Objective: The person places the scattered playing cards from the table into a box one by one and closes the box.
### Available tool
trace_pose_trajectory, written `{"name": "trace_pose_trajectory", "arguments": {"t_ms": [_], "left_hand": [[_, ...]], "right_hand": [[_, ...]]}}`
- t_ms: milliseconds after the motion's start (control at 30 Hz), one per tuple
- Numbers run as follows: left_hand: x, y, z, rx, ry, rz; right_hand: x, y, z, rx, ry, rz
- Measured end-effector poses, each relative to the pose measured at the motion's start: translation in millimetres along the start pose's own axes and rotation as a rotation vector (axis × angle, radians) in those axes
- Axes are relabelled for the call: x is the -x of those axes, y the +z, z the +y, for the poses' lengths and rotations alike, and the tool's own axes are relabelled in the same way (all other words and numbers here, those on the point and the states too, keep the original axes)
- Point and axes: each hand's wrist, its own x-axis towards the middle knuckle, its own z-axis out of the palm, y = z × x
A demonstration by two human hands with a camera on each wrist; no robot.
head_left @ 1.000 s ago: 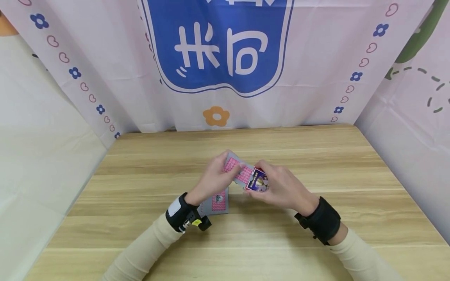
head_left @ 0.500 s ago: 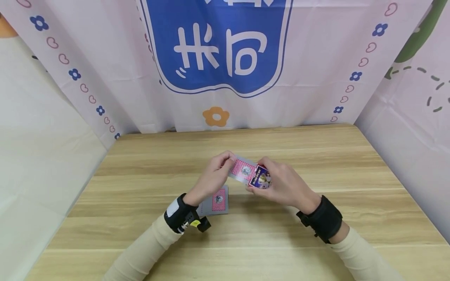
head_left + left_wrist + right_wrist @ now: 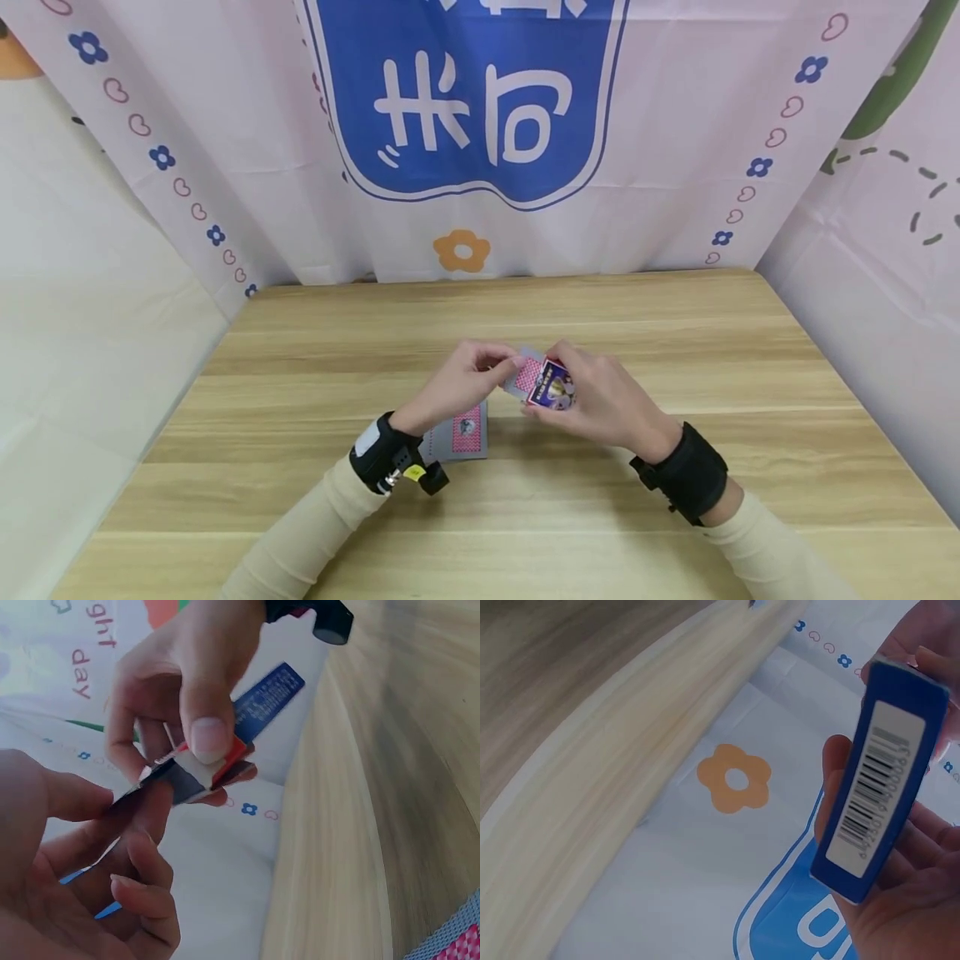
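Desk [image 3: 600, 542]: some cards [image 3: 467, 429] lie back up, left of its middle, partly hidden by the left wrist. Beyond them, above the desk's middle, the left hand [image 3: 453, 387] pinches a patterned card [image 3: 528, 372] between thumb and fingers; the right hand [image 3: 611, 400] grips a small box [image 3: 553, 386], tilted, its mouth towards that card. Change: less card shows outside the mouth than half a second ago; judged to sit deeper in the box. Number of cards held: cannot tell. Far edge: printed cloth [image 3: 405, 237] hangs behind.
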Motion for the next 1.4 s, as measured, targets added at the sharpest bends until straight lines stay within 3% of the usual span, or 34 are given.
{"name": "trace_pose_trajectory", "arguments": {"t_ms": [167, 233, 567, 933, 1100, 1267, 1400], "left_hand": [[1.1, -3.3, -5.3, 0.038, -0.049, 0.021], [-0.9, -3.8, -14.8, 0.033, -0.048, 0.007], [-4.2, 3.0, -18.5, 0.040, -0.057, -0.020], [3.3, 7.6, 9.1, 0.017, -0.039, 0.020], [-4.2, 7.6, -12.6, -0.017, -0.050, 0.004], [-11.1, -6.4, -29.3, -0.130, -0.036, -0.114], [-10.0, -20.5, -38.6, -0.457, -0.098, -0.230]], "right_hand": [[0.1, -0.1, 2.9, 0.008, 0.019, 0.006], [0.0, -0.5, 2.6, 0.004, 0.020, 0.009], [-0.2, -1.7, -1.5, -0.038, 0.002, 0.011], [-1.2, -0.7, -6.3, -0.044, 0.001, 0.004], [-1.0, -0.6, -6.1, -0.048, 0.003, 0.001], [-0.3, -0.8, -4.9, -0.039, 0.019, 0.002], [0.0, -1.3, -4.8, -0.018, 0.039, 0.000]]}}
